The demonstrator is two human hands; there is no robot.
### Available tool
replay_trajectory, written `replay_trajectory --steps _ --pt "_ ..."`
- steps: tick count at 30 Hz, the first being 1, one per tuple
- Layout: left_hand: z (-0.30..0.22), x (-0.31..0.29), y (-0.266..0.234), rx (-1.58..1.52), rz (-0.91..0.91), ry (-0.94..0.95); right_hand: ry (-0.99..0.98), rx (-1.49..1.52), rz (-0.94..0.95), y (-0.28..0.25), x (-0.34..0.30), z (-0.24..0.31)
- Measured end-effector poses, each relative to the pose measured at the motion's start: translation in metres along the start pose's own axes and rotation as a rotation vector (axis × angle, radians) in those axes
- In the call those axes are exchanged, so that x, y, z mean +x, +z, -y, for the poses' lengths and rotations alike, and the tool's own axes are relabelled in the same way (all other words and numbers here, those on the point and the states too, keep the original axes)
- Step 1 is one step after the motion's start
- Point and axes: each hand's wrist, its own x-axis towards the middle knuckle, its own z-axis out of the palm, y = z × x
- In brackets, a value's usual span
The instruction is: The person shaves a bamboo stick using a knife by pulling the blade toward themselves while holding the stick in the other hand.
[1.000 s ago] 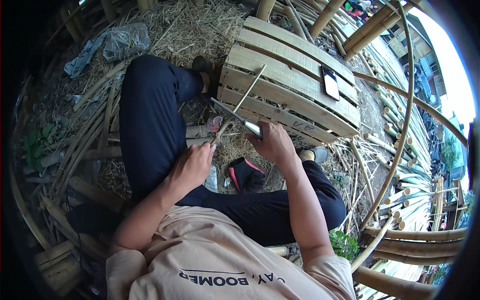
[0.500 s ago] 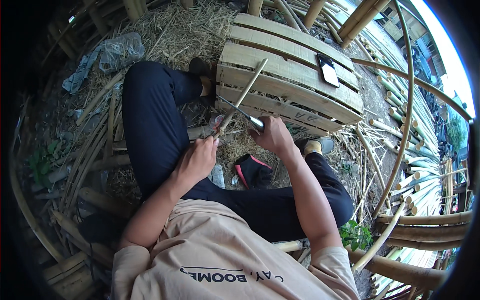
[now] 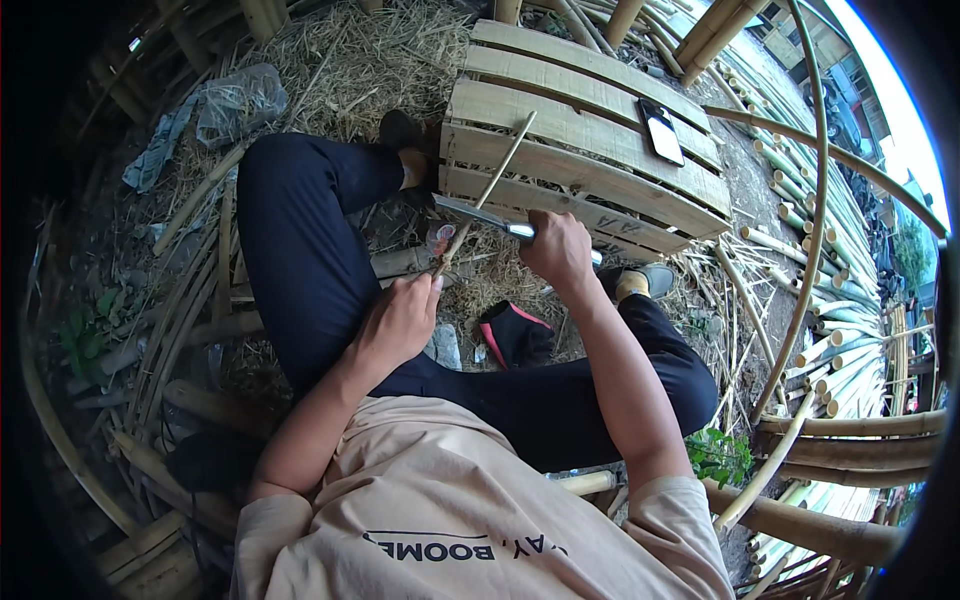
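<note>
My left hand [image 3: 402, 318] is closed around the near end of a thin bamboo stick [image 3: 489, 187], which slants up and away with its far tip over the wooden crate. In my right hand [image 3: 557, 250] is the metal-coloured handle of a knife [image 3: 478, 213]. Its blade points left and crosses the stick partway along; whether the edge touches it I cannot tell. My fingers hide most of the handle, though its end shows past the hand. Below the hands, between my legs, a black and pink glove-like piece [image 3: 514, 335] lies on the ground.
The slatted wooden crate [image 3: 560, 118] stands in front of me, with a phone [image 3: 661, 133] on top. Cut bamboo poles [image 3: 840, 345] are piled at the right. Straw and shavings [image 3: 350, 60] cover the ground, and clear plastic [image 3: 238, 102] lies at the far left.
The right hand has moved slightly right and up, and the knife blade now lies flatter across the stick, its broad side showing. The left hand keeps its grip, nearly still.
</note>
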Motion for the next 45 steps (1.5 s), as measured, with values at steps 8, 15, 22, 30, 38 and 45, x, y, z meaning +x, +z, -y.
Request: replay_trajectory --steps 8,15,22,30,38,45 --pt "0.004 -0.003 0.004 0.005 -0.029 0.025 0.034 0.044 0.012 -0.014 0.005 -0.012" --pt "0.004 -0.006 0.007 0.020 -0.031 0.030 0.065 -0.030 0.023 -0.008 0.009 -0.013" --pt "0.002 -0.007 0.006 -0.011 -0.032 0.027 -0.025 -0.069 0.076 -0.015 0.003 0.001" --pt "0.008 -0.006 0.009 -0.040 -0.037 0.048 -0.077 -0.070 0.140 -0.021 0.001 0.001" --pt "0.003 -0.006 0.008 -0.050 -0.021 0.020 0.028 -0.056 0.033 -0.018 0.002 -0.027" --pt "0.005 -0.005 0.012 -0.041 -0.021 0.029 0.140 0.020 0.069 0.002 -0.009 -0.021"
